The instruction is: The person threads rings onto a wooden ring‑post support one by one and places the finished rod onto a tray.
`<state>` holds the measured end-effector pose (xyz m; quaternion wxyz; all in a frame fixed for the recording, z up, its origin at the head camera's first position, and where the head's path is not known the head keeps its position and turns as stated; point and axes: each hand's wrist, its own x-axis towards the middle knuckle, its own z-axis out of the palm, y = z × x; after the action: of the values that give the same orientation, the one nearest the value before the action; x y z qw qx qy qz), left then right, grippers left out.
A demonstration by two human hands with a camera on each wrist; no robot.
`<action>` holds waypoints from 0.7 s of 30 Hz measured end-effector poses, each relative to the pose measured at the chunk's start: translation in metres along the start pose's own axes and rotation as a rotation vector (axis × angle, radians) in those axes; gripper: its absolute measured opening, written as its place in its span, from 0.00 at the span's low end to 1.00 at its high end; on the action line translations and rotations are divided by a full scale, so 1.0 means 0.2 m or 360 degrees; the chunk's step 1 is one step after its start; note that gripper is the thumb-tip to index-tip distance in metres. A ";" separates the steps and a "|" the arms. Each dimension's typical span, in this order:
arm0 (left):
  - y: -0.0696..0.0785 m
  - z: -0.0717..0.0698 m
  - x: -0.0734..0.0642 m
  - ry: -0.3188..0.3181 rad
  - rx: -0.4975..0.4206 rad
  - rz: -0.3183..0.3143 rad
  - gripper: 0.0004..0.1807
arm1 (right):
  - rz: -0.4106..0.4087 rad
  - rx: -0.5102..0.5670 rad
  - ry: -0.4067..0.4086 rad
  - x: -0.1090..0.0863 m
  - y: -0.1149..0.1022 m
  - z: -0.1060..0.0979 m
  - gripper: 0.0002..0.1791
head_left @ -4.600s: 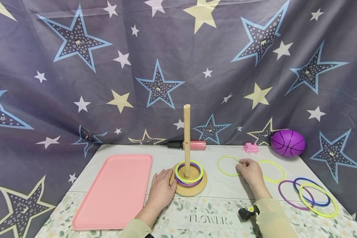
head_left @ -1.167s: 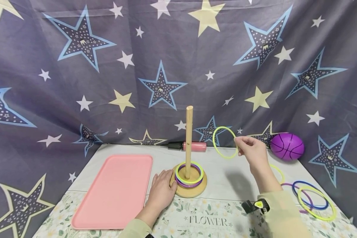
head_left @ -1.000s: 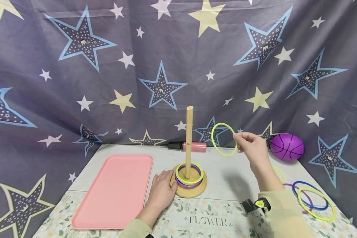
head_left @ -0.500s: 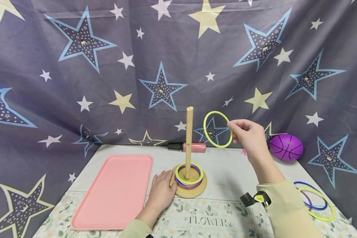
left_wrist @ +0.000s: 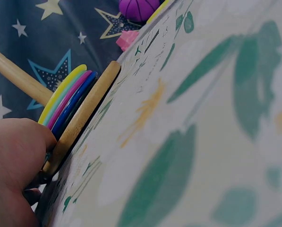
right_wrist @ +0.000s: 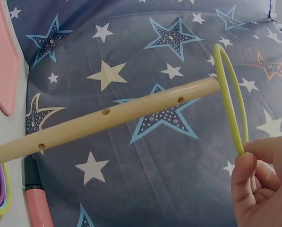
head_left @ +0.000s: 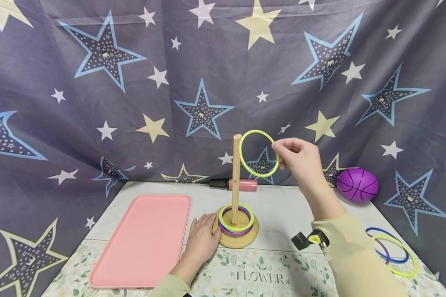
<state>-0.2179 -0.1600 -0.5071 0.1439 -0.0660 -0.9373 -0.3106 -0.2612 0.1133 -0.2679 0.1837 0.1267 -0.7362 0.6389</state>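
Note:
My right hand pinches a yellow-green ring between thumb and fingertips. It is raised and tilted, just right of the top of a wooden peg. In the right wrist view, the ring overlaps the peg's tip. The peg stands upright on a round wooden base. Several stacked rings circle its foot; the left wrist view shows yellow, teal, purple and blue edges. My left hand lies on the table with relaxed fingers, thumb side touching the left edge of the base.
A pink tray lies at left. Behind the peg is a pink and black cylinder. A purple ball sits at the back right. A blue ring and a yellow ring overlap at right. A pink toy shows in the left wrist view.
My right hand picked the yellow-green ring off the table, lifted it and brought it leftward up to the peg's top. The left hand stays at the base.

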 end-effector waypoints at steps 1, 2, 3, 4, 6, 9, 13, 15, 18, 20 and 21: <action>0.00 0.00 0.00 0.0001 -0.0001 0.0003 0.30 | -0.0010 0.0003 -0.0003 0.00 0.00 0.01 0.15; 0.00 0.00 0.00 0.0001 -0.0003 0.0004 0.30 | -0.0020 0.0007 -0.0002 0.01 -0.01 0.02 0.14; 0.00 0.00 0.00 0.0001 -0.0005 0.0005 0.30 | -0.0029 0.0012 -0.0003 0.01 -0.01 0.03 0.14; 0.00 0.00 0.00 0.0000 -0.0004 0.0006 0.30 | -0.0037 0.0016 -0.0003 0.02 -0.02 0.04 0.13; 0.00 0.00 0.00 -0.0002 -0.0001 0.0007 0.30 | -0.0048 0.0019 -0.0003 0.03 -0.02 0.06 0.12; -0.01 0.00 0.00 -0.0002 0.0004 0.0010 0.30 | -0.0055 0.0008 -0.0006 0.04 -0.03 0.09 0.12; -0.01 0.00 0.00 -0.0001 0.0001 0.0015 0.30 | -0.0052 0.0000 -0.0007 0.04 -0.04 0.12 0.12; -0.01 0.00 0.00 0.0000 0.0000 0.0018 0.30 | -0.0048 0.0001 -0.0010 0.04 -0.04 0.13 0.12; -0.01 0.00 0.00 0.0004 -0.0002 0.0019 0.30 | -0.0039 0.0007 -0.0015 0.05 -0.03 0.15 0.12; -0.01 0.01 0.00 0.0007 -0.0002 0.0019 0.30 | -0.0030 0.0008 -0.0018 0.05 -0.02 0.16 0.12; -0.01 0.00 0.00 0.0008 -0.0002 0.0017 0.30 | -0.0026 0.0009 -0.0019 0.05 -0.02 0.17 0.12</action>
<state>-0.2179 -0.1605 -0.5087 0.1478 -0.0702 -0.9363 -0.3107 -0.2723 0.0807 -0.2645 0.1842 0.1371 -0.7343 0.6388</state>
